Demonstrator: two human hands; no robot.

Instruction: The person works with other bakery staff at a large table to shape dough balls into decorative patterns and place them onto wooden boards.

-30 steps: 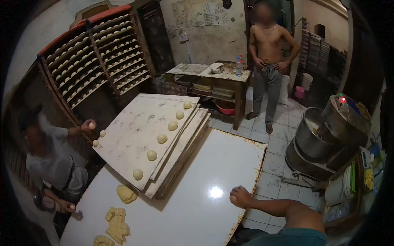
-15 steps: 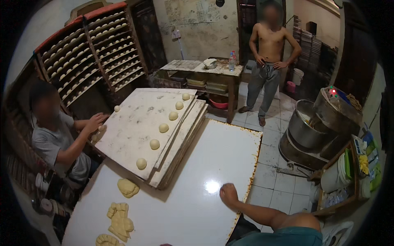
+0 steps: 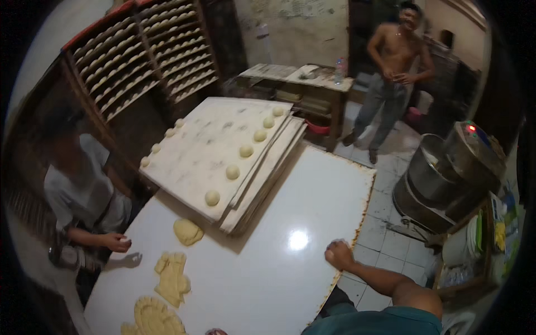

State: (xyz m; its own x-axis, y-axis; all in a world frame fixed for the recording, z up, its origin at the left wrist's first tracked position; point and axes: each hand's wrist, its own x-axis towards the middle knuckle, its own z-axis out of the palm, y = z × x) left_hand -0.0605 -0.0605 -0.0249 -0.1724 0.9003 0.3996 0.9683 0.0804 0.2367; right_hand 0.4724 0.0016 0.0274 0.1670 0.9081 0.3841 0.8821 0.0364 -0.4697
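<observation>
Right fist on the table, dough in front of the board stack

From my seat at the feed, I take the floured board stack [image 3: 195,151] as my landmark. To its right and nearer the camera, the right hand [image 3: 339,255] rests curled in a loose fist at the edge of the white table [image 3: 257,273]. Well in front of the stack, I get only a sliver of what looks like the left hand [image 3: 216,331]; I cannot tell how its fingers stand. Between the two, left of that sliver, lie a smooth dough lump [image 3: 188,231], a ragged dough piece [image 3: 172,279] and a scalloped dough piece [image 3: 155,318]. Dough balls [image 3: 232,172] line the stack's right and left edges. Left of the stack I see a co-worker [image 3: 86,178]; behind it, a loaded rack [image 3: 139,56]; to its right, a metal mixer [image 3: 427,173].
</observation>
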